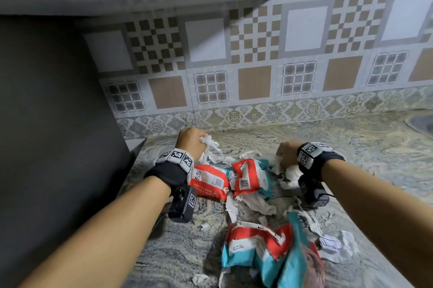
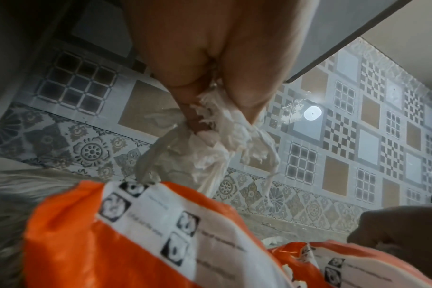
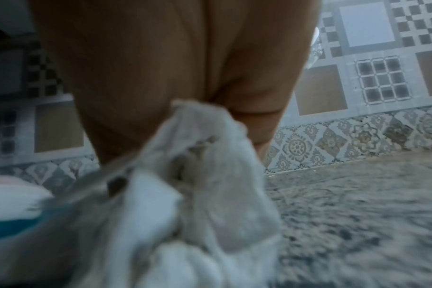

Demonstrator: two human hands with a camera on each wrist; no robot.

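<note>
Torn white tissue scraps (image 1: 255, 203) lie scattered over a marbled countertop (image 1: 365, 158). My left hand (image 1: 191, 141) is closed in a fist round a wad of shredded white tissue (image 2: 217, 136), lifted above an orange-and-white packet (image 1: 209, 181). My right hand (image 1: 287, 154) grips another bunch of white tissue (image 3: 197, 185) beside a second orange-and-teal packet (image 1: 251, 177). In the left wrist view the orange packet (image 2: 136, 243) fills the bottom.
A crumpled pile of orange-and-teal packets (image 1: 269, 252) lies near the front of the counter. A patterned tiled wall (image 1: 257, 65) rises behind. A dark grey panel (image 1: 46, 112) stands at the left. A sink rim (image 1: 421, 123) shows at the far right.
</note>
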